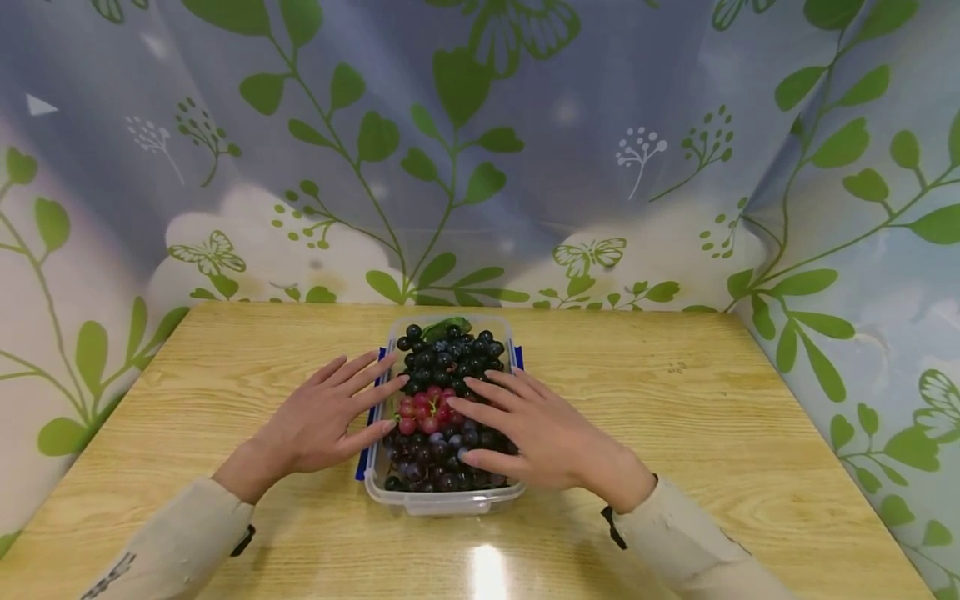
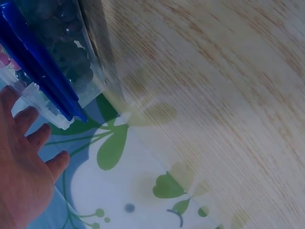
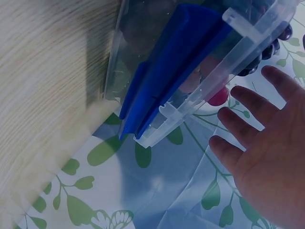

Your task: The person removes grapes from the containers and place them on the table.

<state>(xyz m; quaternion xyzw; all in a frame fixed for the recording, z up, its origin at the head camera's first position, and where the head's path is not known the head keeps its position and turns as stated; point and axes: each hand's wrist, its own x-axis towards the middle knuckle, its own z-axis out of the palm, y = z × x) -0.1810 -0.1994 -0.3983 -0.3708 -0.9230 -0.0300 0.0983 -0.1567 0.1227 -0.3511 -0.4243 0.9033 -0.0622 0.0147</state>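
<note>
A clear plastic container (image 1: 446, 497) stands on the wooden table, filled with dark grapes (image 1: 431, 362) and a small cluster of red grapes (image 1: 426, 410) in the middle. Blue clips (image 2: 40, 62) hang down its long sides; the right wrist view shows the other side's blue clip (image 3: 171, 67). My left hand (image 1: 322, 412) spreads its straight fingers over the container's left rim. From the right, my right hand (image 1: 543, 429) reaches over the grapes with fingers extended. Neither hand grips anything; whether the fingertips touch the grapes I cannot tell.
The wooden table (image 1: 675, 400) extends to both sides of the container. Behind it and at the sides hangs a cloth (image 1: 570, 200) printed with leaves and butterflies. A green leafy piece (image 1: 447, 327) lies at the container's far end.
</note>
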